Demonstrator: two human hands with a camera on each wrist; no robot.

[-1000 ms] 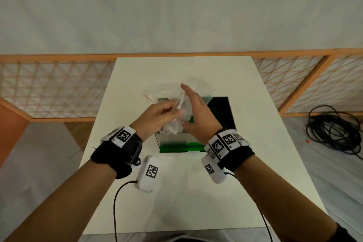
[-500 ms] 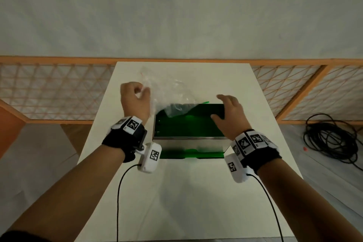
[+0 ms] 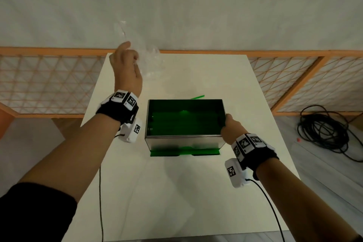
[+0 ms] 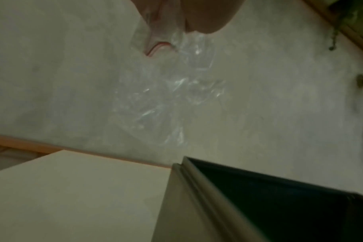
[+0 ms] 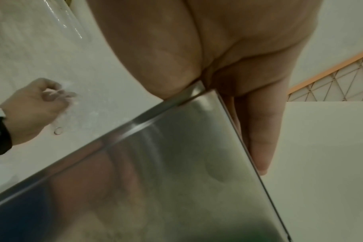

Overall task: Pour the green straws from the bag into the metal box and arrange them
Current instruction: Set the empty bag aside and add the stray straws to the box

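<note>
The open metal box [image 3: 184,139] stands mid-table, its inside glowing green with straws [image 3: 182,122] lying along the bottom, blurred together. One green straw [image 3: 197,97] lies on the table just behind it. My left hand [image 3: 129,59] is raised over the far left of the table and pinches the clear plastic bag [image 3: 151,63], which looks empty; the bag [image 4: 168,91] hangs from my fingers [image 4: 205,16]. My right hand [image 3: 228,124] grips the box's right wall at the near corner. In the right wrist view a finger [image 5: 261,131] lies down the steel side of the box [image 5: 155,163].
The white table [image 3: 176,192] has an orange lattice fence [image 3: 39,84] behind and beside it. A green strip [image 3: 184,152] shows at the box's front foot. A coil of black cable [image 3: 324,129] lies on the floor to the right. Wrist-camera cables trail toward me.
My left hand has lifted the bag up and away to the far left, off the box. My right hand let go of the bag and now grips the box's near right corner.
</note>
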